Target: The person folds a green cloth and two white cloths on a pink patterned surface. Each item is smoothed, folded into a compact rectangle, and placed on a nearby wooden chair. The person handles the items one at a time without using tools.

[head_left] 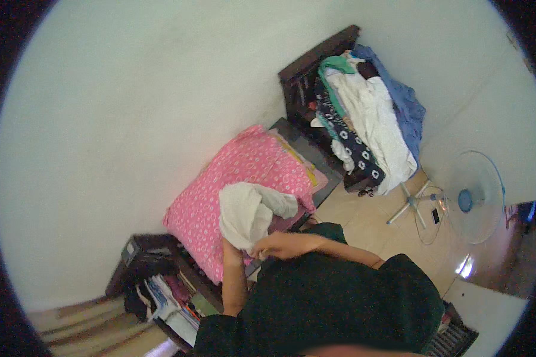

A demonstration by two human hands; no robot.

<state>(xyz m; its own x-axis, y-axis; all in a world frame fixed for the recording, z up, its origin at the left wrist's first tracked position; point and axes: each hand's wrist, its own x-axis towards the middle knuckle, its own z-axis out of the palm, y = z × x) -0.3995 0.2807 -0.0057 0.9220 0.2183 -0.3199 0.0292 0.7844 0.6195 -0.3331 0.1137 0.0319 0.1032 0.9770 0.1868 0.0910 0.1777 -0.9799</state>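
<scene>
A white cloth garment (245, 214), bunched and partly hanging, is in front of a pink patterned pillow (254, 160). My left forearm (233, 276) reaches up into the garment, and the cloth hides my left hand. At the garment's lower edge, my right hand (272, 246) has its fingers closed on the fabric. One narrower part of the garment, like a sleeve or leg, extends right across the pillow. Whether the cloth rests on the pillow is hard to tell.
Behind the pillow stands a dark wooden rack (321, 111) piled with clothes. A pedestal fan (466, 201) stands at the right, its cord and a dark phone-like object (436, 216) on the tiled floor. At lower left, a dark shelf unit (178, 263) holds papers and cloth.
</scene>
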